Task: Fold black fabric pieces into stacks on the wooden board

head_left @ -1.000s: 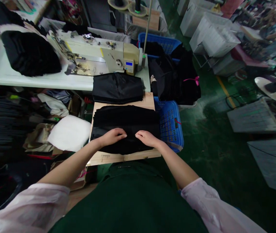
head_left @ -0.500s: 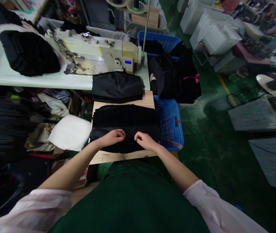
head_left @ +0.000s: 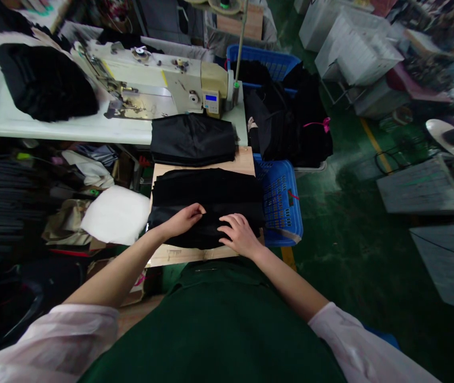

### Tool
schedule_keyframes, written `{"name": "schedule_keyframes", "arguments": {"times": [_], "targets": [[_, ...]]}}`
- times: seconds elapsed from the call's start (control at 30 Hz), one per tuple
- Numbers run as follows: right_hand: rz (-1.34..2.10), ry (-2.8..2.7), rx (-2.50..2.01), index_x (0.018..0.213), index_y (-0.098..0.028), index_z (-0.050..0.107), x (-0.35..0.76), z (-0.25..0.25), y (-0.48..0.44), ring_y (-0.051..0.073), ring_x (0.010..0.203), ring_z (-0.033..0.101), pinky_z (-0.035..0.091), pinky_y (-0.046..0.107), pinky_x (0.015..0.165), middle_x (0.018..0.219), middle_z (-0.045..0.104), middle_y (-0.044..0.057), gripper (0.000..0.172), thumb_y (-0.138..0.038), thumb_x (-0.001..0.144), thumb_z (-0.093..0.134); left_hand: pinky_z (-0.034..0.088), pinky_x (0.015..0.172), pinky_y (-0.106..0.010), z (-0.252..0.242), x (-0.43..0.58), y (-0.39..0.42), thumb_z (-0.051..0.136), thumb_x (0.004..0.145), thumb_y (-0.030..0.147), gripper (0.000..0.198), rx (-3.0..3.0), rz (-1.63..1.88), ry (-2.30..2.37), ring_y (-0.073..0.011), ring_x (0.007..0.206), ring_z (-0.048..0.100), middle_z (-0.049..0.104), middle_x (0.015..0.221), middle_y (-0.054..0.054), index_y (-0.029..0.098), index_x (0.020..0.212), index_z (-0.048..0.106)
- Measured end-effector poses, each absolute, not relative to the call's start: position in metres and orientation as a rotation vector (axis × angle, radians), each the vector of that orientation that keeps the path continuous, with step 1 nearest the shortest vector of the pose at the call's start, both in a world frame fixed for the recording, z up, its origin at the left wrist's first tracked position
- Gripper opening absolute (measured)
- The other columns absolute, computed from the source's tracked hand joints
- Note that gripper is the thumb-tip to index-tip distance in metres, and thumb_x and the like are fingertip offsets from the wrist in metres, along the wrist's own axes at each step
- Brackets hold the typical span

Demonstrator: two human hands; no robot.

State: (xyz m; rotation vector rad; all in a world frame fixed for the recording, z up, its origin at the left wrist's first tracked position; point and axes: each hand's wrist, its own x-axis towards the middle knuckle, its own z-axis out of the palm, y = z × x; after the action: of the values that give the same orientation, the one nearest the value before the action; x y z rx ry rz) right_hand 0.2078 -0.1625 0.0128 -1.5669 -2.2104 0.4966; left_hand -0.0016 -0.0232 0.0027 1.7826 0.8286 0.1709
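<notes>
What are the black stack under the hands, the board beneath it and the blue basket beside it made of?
Black stack: probably cloth, mostly dull, with thin, layered edges.
Board: looks like bare wood, pale tan with faint streaks.
Blue basket: likely hard plastic, slightly shiny, with rows of neat slots.

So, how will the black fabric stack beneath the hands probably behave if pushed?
The black fabric stack may bend, since it looks like thin cloth. Its layers might slip: their left edges are uneven. It probably will not roll, lying flat on the pale wooden board.
</notes>
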Motion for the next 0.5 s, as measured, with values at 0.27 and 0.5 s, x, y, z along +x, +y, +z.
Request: {"name": "schedule_keyframes", "arguments": {"times": [0.27,0.5], "targets": [[0.691,-2.009,-1.682,0.086,-0.023,0.07,0.208,0.008,-0.153,0.019,0.098,0.053,0.034,0.038,0.093,0.099,0.067,0.003,0.017,-0.029,0.094,0.055,0.047,0.084,-0.032,0.018,-0.005,-0.032,0.044,0.083,0.024,0.014,1.946,0.138,0.662,-0.0162,0.082,0.058,0.061,0.084,-0.002,0.019,0.081,0.057],[0.465,-1.847,-1.78,0.088,-0.022,0.066,0.2,0.016,-0.155,0.022,0.105,0.052,0.034,0.04,0.096,0.107,0.063,0.008,0.021,-0.033,0.095,0.051,0.047,0.088,-0.032,0.008,-0.006,-0.038,0.051,0.089,0.034,0.023,2.201,0.183,0.633,-0.0198,0.094,0.063,0.069,0.096,-0.006,0.019,0.096,0.066]]}}
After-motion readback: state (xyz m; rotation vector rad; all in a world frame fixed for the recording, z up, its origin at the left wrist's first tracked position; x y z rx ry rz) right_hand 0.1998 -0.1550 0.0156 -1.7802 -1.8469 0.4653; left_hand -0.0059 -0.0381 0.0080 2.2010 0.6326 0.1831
